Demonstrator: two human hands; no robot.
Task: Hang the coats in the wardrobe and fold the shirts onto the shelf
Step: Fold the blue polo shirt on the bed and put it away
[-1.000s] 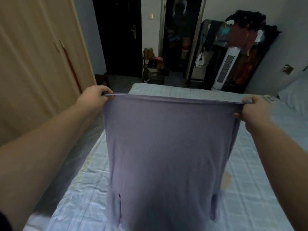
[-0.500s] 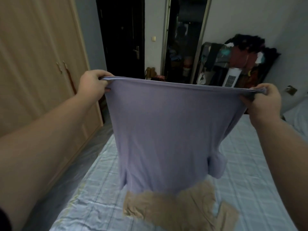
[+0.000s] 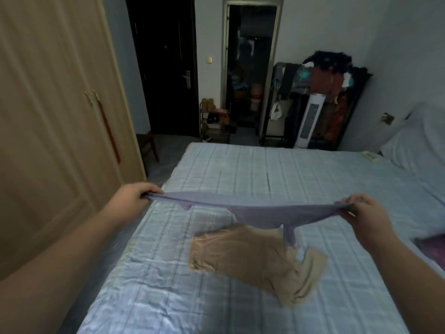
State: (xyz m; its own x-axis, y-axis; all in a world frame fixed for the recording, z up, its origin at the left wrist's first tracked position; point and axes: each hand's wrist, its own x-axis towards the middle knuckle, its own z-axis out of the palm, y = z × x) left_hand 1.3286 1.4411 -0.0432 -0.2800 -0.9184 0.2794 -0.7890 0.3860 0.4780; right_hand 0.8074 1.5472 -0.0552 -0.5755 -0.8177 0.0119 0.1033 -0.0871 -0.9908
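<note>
Shirt [image 3: 255, 210], lavender, now lowered from chest height and stretched nearly flat between the hands. Left hand [image 3: 131, 201] and right hand [image 3: 363, 213] each pinch a corner, arms extended over the bed [image 3: 216, 169]; tan garment [image 3: 252, 259] lies below, between them.

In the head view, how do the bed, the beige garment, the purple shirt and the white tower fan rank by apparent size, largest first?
1. bed
2. beige garment
3. purple shirt, stretched almost edge-on between left hand and right hand
4. white tower fan, far away, so its true size is unsure.
</note>
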